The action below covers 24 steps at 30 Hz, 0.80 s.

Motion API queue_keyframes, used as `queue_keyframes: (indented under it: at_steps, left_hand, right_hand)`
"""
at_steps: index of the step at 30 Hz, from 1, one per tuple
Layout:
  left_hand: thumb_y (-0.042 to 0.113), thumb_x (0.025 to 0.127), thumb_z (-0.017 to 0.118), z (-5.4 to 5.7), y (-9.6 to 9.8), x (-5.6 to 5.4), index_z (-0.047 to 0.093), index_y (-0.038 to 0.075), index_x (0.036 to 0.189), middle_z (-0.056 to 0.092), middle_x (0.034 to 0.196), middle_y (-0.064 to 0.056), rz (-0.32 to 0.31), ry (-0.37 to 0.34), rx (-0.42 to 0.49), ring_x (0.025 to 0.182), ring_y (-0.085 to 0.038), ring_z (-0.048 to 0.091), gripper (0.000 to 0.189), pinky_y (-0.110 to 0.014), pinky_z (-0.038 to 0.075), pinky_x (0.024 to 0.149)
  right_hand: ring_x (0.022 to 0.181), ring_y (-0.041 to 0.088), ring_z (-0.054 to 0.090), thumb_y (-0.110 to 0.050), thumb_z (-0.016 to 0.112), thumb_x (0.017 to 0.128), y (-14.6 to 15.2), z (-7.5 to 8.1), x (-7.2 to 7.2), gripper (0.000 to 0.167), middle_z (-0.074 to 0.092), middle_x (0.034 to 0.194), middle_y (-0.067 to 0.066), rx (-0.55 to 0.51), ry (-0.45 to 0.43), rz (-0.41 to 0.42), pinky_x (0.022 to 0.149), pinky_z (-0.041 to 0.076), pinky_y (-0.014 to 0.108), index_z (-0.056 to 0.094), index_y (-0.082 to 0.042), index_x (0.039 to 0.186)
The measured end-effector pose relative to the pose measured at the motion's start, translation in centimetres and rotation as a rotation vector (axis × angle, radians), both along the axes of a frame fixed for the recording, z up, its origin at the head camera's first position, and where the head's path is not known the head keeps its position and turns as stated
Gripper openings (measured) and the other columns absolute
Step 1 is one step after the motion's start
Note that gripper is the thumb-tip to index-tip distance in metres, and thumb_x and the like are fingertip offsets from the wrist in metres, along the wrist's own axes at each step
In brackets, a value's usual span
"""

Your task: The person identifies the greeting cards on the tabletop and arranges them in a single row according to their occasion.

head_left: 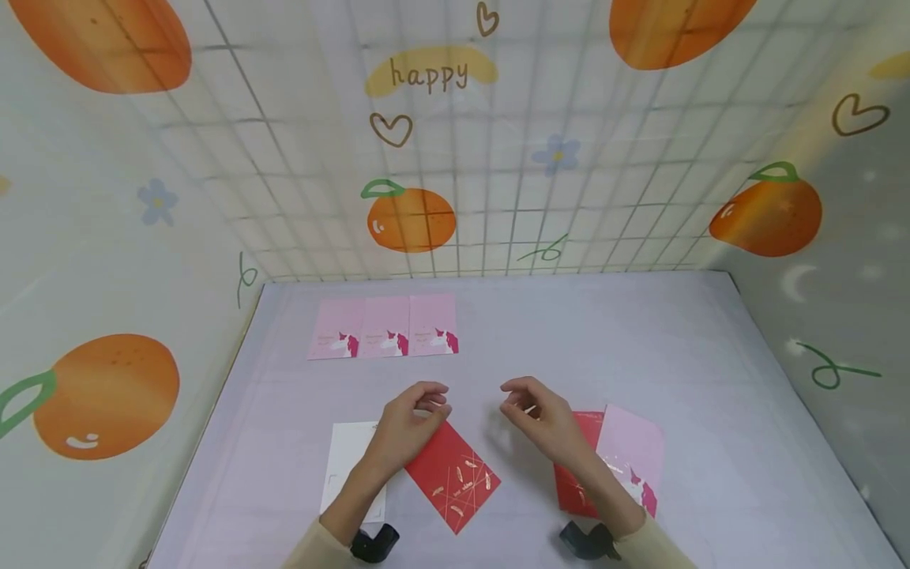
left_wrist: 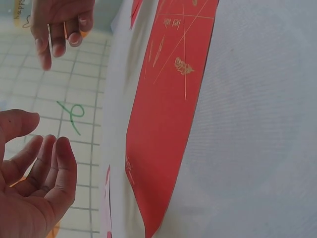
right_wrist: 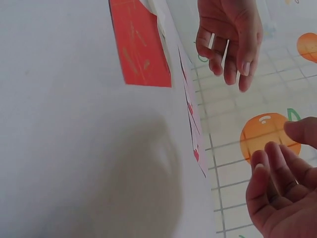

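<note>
A red card [head_left: 455,488] with gold feathers lies aslant on the table [head_left: 554,340], its far corner hidden behind the left hand [head_left: 414,419]. It looks light, thin and easily creased, best pinched by its exposed edges. The fingers of the left hand and right hand [head_left: 546,423] bend loosely, grasping nothing. A white card [head_left: 344,452] lies left; another red card [head_left: 568,484] and a pink card [head_left: 635,442], right; three unicorn cards [head_left: 385,324], beyond.

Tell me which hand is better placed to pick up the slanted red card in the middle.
The left hand, I'd judge: it is empty and hangs over the upper end of the slanted red card. The right hand is empty too, but hangs farther away, nearer the other red card.
</note>
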State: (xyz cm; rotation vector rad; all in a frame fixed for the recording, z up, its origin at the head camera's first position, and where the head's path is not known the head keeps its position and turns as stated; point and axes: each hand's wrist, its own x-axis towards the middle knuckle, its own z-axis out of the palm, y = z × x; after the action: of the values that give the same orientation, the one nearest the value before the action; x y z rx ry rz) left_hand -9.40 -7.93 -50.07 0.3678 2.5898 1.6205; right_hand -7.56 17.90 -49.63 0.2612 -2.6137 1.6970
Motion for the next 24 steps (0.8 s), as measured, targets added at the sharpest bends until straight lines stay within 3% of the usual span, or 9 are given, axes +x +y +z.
queue_keyframes:
  at_steps: [10, 24]
  left_hand:
    - [0.024, 0.091, 0.074, -0.5, 0.7, -0.3, 0.064, 0.018, 0.125, 0.067, 0.109, 0.004, -0.047, -0.009, -0.001, 0.096, -0.015, 0.068, 0.036, -0.028, 0.058, 0.075]
    - [0.03, 0.094, 0.071, -1.1, 2.9, -1.4, 0.063, 0.018, 0.128, 0.066, 0.113, 0.004, -0.136, -0.041, -0.011, 0.099, -0.013, 0.066, 0.037, -0.028, 0.057, 0.08]
  right_hand:
    - [0.081, 0.019, 0.061, -0.022, 0.074, 0.093, 1.5, -0.7, 0.3, 0.029, 0.064, 0.094, -0.004, -0.019, -0.024, -0.015, 0.069, 0.054, 0.027, 0.065, -0.018, 0.12]
    - [0.091, 0.016, 0.064, -0.024, 0.071, 0.095, 5.0, -1.1, 1.2, 0.031, 0.067, 0.1, -0.006, 0.055, -0.085, -0.113, 0.079, 0.055, 0.034, 0.063, -0.018, 0.124]
